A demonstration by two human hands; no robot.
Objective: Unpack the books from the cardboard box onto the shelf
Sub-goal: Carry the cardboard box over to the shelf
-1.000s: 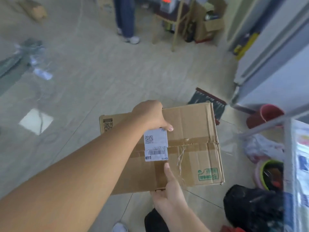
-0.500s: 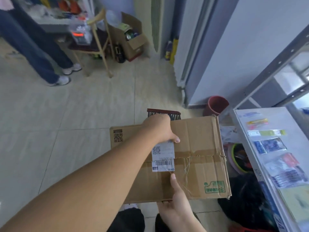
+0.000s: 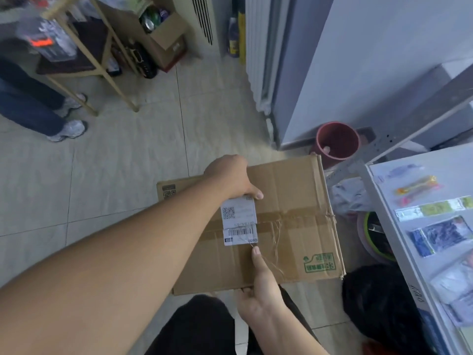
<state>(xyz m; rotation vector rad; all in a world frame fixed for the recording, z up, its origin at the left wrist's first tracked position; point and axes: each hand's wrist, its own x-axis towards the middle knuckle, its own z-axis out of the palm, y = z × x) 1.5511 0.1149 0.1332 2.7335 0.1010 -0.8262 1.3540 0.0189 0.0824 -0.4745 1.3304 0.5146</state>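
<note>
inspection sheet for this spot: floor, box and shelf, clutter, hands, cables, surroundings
surface: tiled floor, bare near the box
job's things: cardboard box closed, seam taped, white label on top; no books visible; shelf at right holds packets
clutter: red bucket, black bag
grippers: left hand grips the box's far edge; right hand grips its near edge, thumb on top
cables: nothing seen; loose string on the box
surroundings: wooden chair, another person's legs, open carton

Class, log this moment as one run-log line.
stage: brown cardboard box closed, taped | left hand: grips far edge | right hand: grips near edge, thumb on top | books: none visible
</note>
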